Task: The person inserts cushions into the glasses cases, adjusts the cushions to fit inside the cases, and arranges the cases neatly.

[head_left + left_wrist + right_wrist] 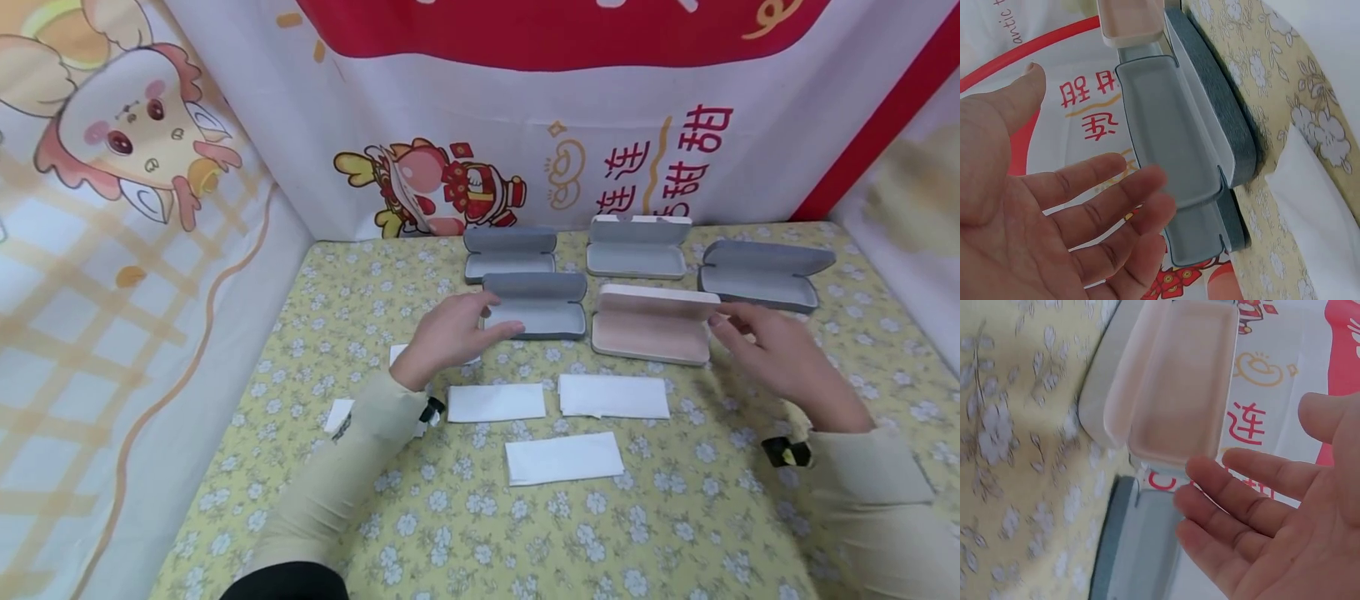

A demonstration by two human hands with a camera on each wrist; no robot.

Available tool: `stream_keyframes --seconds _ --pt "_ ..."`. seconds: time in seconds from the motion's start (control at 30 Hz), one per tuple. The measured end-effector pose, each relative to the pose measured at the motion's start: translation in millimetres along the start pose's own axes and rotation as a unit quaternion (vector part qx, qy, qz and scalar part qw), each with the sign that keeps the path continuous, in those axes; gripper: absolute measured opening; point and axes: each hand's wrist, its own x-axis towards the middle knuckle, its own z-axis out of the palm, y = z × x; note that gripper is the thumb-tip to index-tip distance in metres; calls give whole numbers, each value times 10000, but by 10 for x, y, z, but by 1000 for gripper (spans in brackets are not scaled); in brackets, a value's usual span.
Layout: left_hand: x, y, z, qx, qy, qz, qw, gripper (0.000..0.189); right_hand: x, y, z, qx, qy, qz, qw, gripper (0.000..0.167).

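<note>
An open glasses case with a pink lining [651, 326] stands in the front row, its lid tilted up. My right hand [780, 354] is at its right end, fingertips by the lid's corner. In the right wrist view those fingers [1235, 519] are extended and loosely spread. To its left is an open blue-grey glasses case [534, 315] with a grey lining. My left hand [453, 329] is at that case's left end, thumb reaching across its front. The left wrist view shows the left fingers [1094, 215] spread, with nothing held between them.
Behind are a blue-grey case [510, 252], a light case [637, 247] and a dark grey case [761, 271], all open. Folded white cloths [495, 402] lie in front, some partly behind the left arm. Printed curtains [562, 125] enclose the flowered tabletop [450, 533].
</note>
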Motion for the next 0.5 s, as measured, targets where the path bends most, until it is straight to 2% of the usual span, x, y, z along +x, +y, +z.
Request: stream_keyframes --seconds 0.13,0.3,0.5 --pt "32 48 7 -106 -105 97 9998 72 -14 -9 58 143 -33 -14 9999 55" --pt "78 83 47 -462 -316 263 9981 70 -30 -38 122 197 -24 -70 9998 48" --pt "81 103 175 -838 -666 392 9935 64 -65 -67 221 468 -457 92 9978 50"
